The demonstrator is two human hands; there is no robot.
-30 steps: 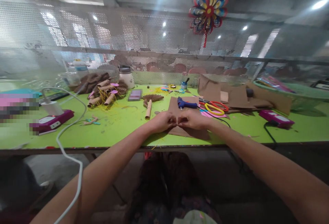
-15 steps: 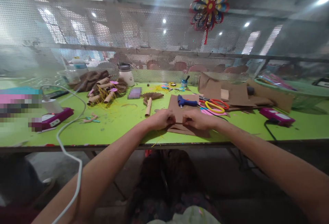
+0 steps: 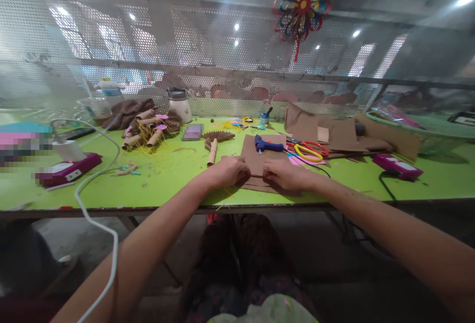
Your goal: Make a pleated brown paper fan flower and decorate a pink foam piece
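Both hands are closed on a narrow folded strip of brown paper point(image 3: 257, 176) near the table's front edge. My left hand point(image 3: 232, 170) pinches its left end, and my right hand point(image 3: 280, 173) pinches its right end. Under them lies a brown cardboard sheet point(image 3: 256, 159). A blue glue gun point(image 3: 269, 145) rests on that sheet, just beyond my fingers. Scissors with orange and yellow handles point(image 3: 309, 152) lie to its right, partly over pink paper point(image 3: 297, 160). Left of my hands sits a fan-folded brown paper piece point(image 3: 218, 136) with a paper tube point(image 3: 213, 152).
More rolled tubes with yellow strands point(image 3: 148, 132) are heaped at left. A white bottle point(image 3: 180, 105) stands behind them. Purple power strips point(image 3: 70, 168) sit at both sides, and a white cable point(image 3: 83, 204) crosses my left arm. Brown paper point(image 3: 334, 132) and a green basket point(image 3: 438, 132) occupy the right.
The view has shifted slightly, so the tabletop items sit a little higher and further left. Both hands keep their pinch on the paper strip, nearly in place.
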